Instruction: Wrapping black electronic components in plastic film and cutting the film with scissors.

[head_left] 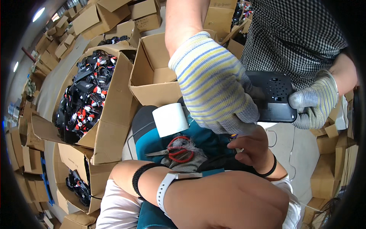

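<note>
1 striped gloved hand [213, 84] of a co-worker wraps the left end of a black device [276, 89], and another gloved hand [314, 99] pinches its right corner, thumb on top; together they hold it up at the right of the view, in front of a checked garment [282, 38]. The device shows a face of small holes above a smooth strip. Just below the first glove, the wearer's right hand [253, 147] has its fingers curled; whether it touches the glove or pinches something small, I cannot tell. The wearer's left hand [244, 198], beyond a white watch strap [162, 191], crosses the lower view with its fingers hidden, so I cannot tell if it holds anything; the 2 bare hands look apart. On the lap lie a white roll [170, 120] and red-handled scissors [167, 152], and at left stands a carton [110, 110] of black units [84, 87] with red and white connectors. The step in hand looks like handling or checking the device between 2 people; the next move seems to call for a firm bare grip on a free edge before the gloves let go.
</note>
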The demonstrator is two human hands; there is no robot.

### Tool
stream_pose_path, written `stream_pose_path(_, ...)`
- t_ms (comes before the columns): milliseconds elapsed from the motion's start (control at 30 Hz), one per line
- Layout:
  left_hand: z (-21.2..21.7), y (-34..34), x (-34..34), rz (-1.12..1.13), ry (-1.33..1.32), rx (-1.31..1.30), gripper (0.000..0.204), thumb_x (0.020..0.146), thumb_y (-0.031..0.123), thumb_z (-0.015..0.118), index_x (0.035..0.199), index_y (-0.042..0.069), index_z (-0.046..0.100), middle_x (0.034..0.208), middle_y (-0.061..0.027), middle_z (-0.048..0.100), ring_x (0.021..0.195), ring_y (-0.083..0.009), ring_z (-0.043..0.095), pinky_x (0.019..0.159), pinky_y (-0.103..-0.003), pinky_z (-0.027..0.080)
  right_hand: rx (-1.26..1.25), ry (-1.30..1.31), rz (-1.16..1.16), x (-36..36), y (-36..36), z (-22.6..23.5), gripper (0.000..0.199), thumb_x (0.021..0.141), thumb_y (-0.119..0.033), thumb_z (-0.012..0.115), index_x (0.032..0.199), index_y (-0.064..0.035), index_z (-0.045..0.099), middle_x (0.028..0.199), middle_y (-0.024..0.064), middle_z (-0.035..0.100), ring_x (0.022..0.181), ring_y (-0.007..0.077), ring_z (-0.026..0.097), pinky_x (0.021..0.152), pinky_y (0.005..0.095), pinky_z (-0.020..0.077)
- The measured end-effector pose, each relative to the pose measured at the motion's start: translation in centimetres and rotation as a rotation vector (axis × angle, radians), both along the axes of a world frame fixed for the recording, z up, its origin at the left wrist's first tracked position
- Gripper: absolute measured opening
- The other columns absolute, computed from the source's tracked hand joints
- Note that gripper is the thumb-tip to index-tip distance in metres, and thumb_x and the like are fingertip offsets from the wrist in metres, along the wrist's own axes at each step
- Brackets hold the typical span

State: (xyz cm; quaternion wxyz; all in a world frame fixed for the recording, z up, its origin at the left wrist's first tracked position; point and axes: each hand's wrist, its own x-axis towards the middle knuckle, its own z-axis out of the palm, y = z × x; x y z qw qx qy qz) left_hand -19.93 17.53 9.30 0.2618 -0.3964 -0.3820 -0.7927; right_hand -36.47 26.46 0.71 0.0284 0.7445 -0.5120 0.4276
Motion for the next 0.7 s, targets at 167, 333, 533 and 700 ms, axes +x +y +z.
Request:
stream_pose_path(167,0.0,-0.3,1.1,-0.014,-0.097,-0.087,0.029,0.098,0.01,0.04,0.07,0.0,0.042,0.067,-0.0143,0.04,0.055,-0.0378,0.043,0.049,-0.047,0.035,0.033,-0.003,0.034,0.0,-0.1,0.5,0.031,0.077,-0.041,0.072,0.083,-0.0108,0.065,0.064,0.0045,0.052,0.052,0.0231,0.048,0.046,0.0343,0.0378)
stream_pose_path(333,-0.4,1.8,-0.7,0.66,0.076,-0.212,0.016,0.084,0.014,0.069,0.082,-0.001,0.064,0.078,-0.0098,0.06,0.064,-0.0254,0.059,0.056,-0.034,0.048,0.024,-0.029,0.044,0.0,0.1,0.5,0.03,0.078,-0.038,0.072,0.083,-0.0098,0.065,0.065,0.0051,0.051,0.053,0.024,0.048,0.046,0.0341,0.0376)
stream_pose_path(533,1.9,-3.3,2.6,1.316,-0.12,-0.969,0.033,0.074,0.027,0.074,0.085,0.0,0.059,0.077,-0.016,0.051,0.066,-0.0323,0.051,0.063,-0.047,0.042,0.044,0.013,-0.026,-0.2,0.8,1.4,0.021,0.073,-0.025,0.073,0.079,-0.0058,0.064,0.066,0.0072,0.054,0.055,0.025,0.051,0.051,0.0356,0.0392)
stream_pose_path(700,0.4,-6.5,1.7,1.725,-0.284,-1.127,0.072,0.062,0.028,0.082,0.119,0.002,0.046,0.118,-0.0159,0.039,0.108,-0.0273,0.043,0.096,-0.04,0.037,-0.126,-0.252,-0.347,-1.0,0.7,1.1,0.007,0.076,-0.007,0.061,0.079,-0.0011,0.061,0.068,0.007,0.053,0.058,0.0215,0.05,0.055,0.0314,0.0379)
